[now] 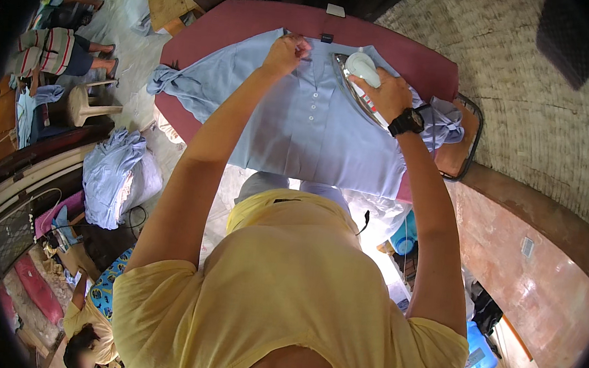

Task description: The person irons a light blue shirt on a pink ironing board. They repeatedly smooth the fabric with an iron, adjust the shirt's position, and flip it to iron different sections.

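A pale blue shirt (pixel 271 130) is spread over the dark red ironing board (pixel 230 30), with its row of small white buttons (pixel 313 107) near the board's middle. A steam iron (pixel 363 67) is held by the right hand (pixel 386 94), fingers wrapped round its handle, toward the board's right side. The left hand (pixel 289 51) is placed by the shirt's neck, near the board's far edge; its fingers are bent, but it cannot be told if cloth is pinched. The way past the iron is crowded by crumpled cloth (pixel 444 123) at the board's right end. More of the shirt is bunched up at the board's left end. A heap of blue clothes (pixel 112 176) is piled left of the board, on the near side. A plastic chair (pixel 86 104) is seen farther left of the board. A co-worker (pixel 100 328) is seen well apart from the board, at the near left.
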A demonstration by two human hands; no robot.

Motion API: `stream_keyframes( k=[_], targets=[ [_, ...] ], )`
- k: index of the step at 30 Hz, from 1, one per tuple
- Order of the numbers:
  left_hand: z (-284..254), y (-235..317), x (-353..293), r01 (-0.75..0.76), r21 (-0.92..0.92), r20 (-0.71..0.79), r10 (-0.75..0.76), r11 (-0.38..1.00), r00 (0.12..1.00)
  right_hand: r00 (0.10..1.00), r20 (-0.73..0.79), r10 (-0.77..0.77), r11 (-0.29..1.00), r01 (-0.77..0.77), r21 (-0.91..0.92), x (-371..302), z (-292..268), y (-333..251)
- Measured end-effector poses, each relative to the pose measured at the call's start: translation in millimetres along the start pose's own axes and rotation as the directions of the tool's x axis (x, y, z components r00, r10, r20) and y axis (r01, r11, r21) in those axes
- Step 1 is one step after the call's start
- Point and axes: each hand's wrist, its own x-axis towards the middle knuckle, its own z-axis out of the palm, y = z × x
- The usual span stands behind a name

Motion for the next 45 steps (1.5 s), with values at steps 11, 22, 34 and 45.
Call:
stream_keyframes(
  k=[11,22,34,45],
  targets=[
    [-1.3,19.2,-11.0,-0.088,0.367,0.185,0.02,0.926,0.983,0.997,-0.069,-0.036,0.998,0.033,-0.046,12.8,18.3,1.6],
    [15.4,18.9,-61.4,-0.453,0.309,-0.081,0.497,0.837,0.864,0.997,-0.052,-0.054,0.997,0.056,0.052,25.1,19.9,15.3],
    [-60.8,-33.1,12.7,0.052,0.312,-0.27,0.036,0.949,0.962,0.963,0.14,-0.229,0.973,0.23,0.013,44.6,30.2,-54.6],
    [-72.7,-77.4,54.3,0.322,0.119,-0.057,-0.317,0.939,0.947,0.993,0.072,-0.097,0.995,0.095,0.035,68.6,55.3,-89.8]
  ],
)
